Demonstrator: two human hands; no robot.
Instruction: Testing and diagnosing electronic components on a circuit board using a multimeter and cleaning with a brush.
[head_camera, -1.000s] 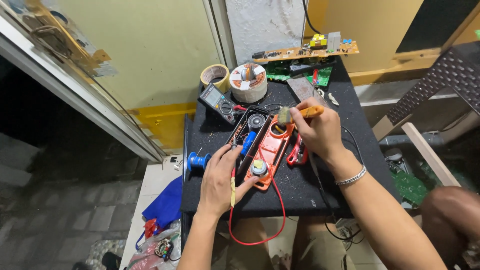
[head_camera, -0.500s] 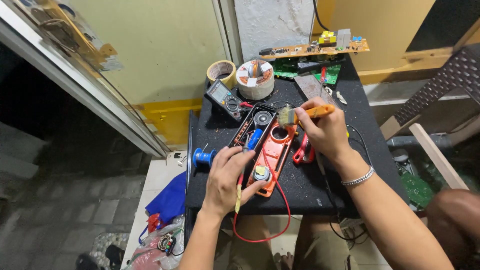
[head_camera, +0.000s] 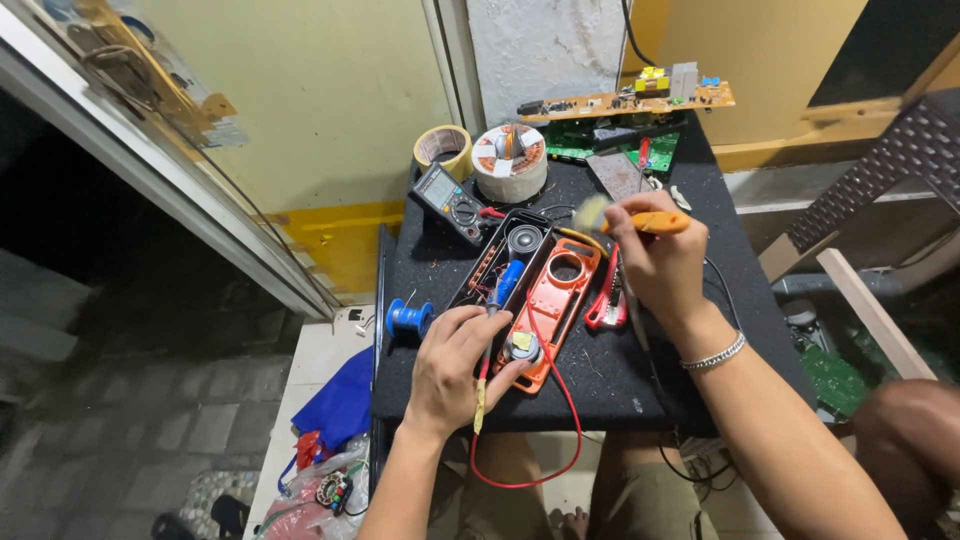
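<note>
The opened orange-and-black plastic device casing (head_camera: 535, 285) lies mid-desk, its two halves already apart with the innards bare; wires hang loose, so closing up looks undone. Your black felt-topped desk (head_camera: 640, 385) is crowded at the back, where a long tan circuit board (head_camera: 625, 100) sits, with bare room near the front right edge. Your left hand (head_camera: 455, 365) pinches a red wire (head_camera: 555, 400) at the casing. Your right hand (head_camera: 655, 255) is closed on an orange-handled tool (head_camera: 645, 222) above it.
</note>
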